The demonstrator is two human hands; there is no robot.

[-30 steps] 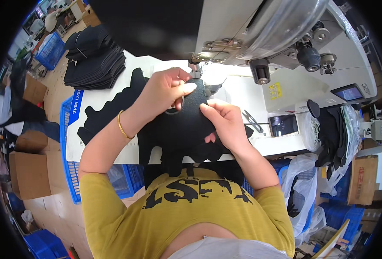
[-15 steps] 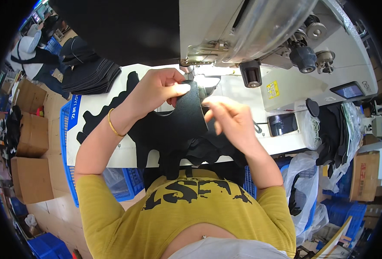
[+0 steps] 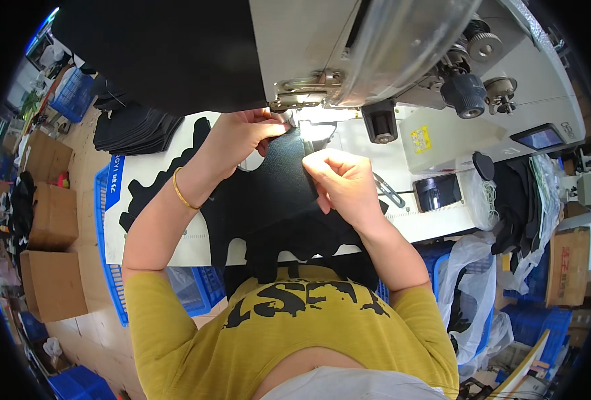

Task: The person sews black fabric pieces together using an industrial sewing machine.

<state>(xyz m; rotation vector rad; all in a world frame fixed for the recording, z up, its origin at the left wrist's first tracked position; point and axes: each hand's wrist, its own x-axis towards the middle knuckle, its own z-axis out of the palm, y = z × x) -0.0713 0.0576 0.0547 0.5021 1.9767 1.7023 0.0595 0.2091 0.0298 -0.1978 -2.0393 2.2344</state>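
Note:
A black piece of fabric [image 3: 269, 193] with scalloped edges lies across the white table under the sewing machine [image 3: 309, 93]. Its top end reaches the lit needle area. My left hand [image 3: 242, 137] is closed with thumb and fingers pinching that top end, right beside the presser foot. Lower down, my right hand [image 3: 342, 180] pinches the fabric's right edge between thumb and bent fingers. Under the machine head the needle itself is hard to make out. More black fabric with notched edges spreads to the left beneath my left forearm.
At the table's far left sits a stack of black pieces [image 3: 135, 130]. A phone [image 3: 437, 193] and a grey metal tool [image 3: 390, 191] lie right of my right hand. Blue crates [image 3: 199, 287] and cardboard boxes [image 3: 54, 283] stand around the table.
My left hand and the fabric's top end have moved up to the needle area. My right hand has shifted slightly left and closed on the fabric edge. The person at far left is gone from view.

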